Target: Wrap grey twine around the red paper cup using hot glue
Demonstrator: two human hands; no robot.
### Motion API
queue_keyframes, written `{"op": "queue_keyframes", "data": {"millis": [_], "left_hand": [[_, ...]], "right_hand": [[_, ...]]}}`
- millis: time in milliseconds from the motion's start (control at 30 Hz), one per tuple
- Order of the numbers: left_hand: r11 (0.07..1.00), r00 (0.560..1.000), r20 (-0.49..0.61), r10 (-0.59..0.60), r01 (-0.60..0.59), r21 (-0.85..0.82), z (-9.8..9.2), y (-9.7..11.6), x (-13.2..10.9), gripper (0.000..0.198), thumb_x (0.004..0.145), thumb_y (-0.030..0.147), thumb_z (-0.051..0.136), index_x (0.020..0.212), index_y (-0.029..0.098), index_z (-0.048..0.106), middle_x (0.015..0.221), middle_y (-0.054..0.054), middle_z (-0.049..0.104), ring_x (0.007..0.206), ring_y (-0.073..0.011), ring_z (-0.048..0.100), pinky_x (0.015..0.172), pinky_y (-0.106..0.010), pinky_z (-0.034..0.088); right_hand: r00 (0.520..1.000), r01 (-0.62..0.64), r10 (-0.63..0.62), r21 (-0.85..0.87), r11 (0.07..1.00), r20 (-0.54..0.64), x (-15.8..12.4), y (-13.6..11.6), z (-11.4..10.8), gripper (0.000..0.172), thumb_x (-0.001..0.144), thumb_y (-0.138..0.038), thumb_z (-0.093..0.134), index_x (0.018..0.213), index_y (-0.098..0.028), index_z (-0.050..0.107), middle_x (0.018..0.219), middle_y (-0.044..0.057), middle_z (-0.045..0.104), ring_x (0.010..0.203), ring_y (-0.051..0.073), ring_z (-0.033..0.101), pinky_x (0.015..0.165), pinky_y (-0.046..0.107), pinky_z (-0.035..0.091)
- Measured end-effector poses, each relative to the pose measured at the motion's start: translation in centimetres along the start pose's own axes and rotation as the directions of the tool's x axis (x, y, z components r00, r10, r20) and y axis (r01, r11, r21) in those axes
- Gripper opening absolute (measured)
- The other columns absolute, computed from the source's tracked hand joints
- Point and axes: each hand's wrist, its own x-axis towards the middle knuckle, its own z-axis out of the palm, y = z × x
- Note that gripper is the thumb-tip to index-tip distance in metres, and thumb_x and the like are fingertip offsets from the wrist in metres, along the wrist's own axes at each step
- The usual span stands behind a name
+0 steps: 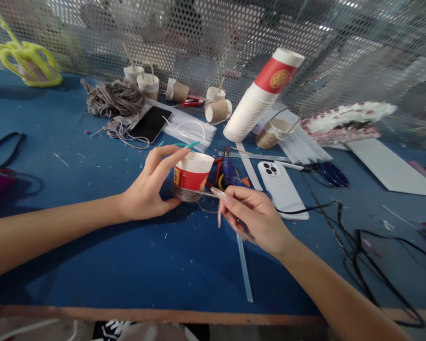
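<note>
A red and white paper cup [195, 176] stands on the blue table with grey string [189, 193] wound around its lower part. My left hand [152, 182] grips the cup from the left, its thumb low by the base and its fingers reaching over the far side and rim. At the cup's right, my right hand [250, 213] pinches the string's taut end between thumb and forefinger. Just behind that hand lies a blue glue gun [230, 173], partly hidden, with red- and yellow-handled tools beside it.
A tall leaning stack of paper cups [250, 111] stands at the back. Nearby are a grey yarn bundle [114, 98], a black phone [151, 124], a white phone [283, 190] and several string-wrapped cups. Black cable [357, 255] trails across the right. Perforated metal mesh [199, 42] borders the back.
</note>
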Motion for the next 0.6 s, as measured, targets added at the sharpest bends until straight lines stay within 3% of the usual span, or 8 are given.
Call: {"op": "queue_keyframes", "data": {"millis": [267, 600], "left_hand": [[0.996, 0.997, -0.002, -0.079, 0.079, -0.035, -0.23, 0.18, 0.27, 0.081, 0.072, 0.017, 0.067, 0.143, 0.019, 0.030, 0.131, -0.015, 0.048, 0.122, -0.0293, 0.049, 0.083, -0.040, 0.057], [0.990, 0.998, -0.022, -0.055, 0.052, -0.127, -0.04, -0.22, 0.16, 0.081, 0.072, 0.021, 0.071, 0.141, 0.020, 0.030, 0.132, -0.017, 0.047, 0.124, -0.0315, 0.050, 0.087, -0.046, 0.058]], "right_hand": [[0.999, -0.025, 0.021, -0.075, 0.997, -0.050, 0.32, 0.25, -0.16, 0.033, 0.087, -0.040, 0.062, 0.063, -0.018, 0.056, 0.042, -0.009, 0.047, 0.029, 0.001, 0.036, 0.028, 0.015, 0.022], [0.997, -0.013, 0.004, -0.113, 0.993, -0.080, 0.52, 0.27, -0.48, 0.032, 0.087, -0.042, 0.063, 0.067, -0.018, 0.056, 0.043, -0.008, 0.047, 0.031, 0.002, 0.037, 0.029, 0.017, 0.024]]}}
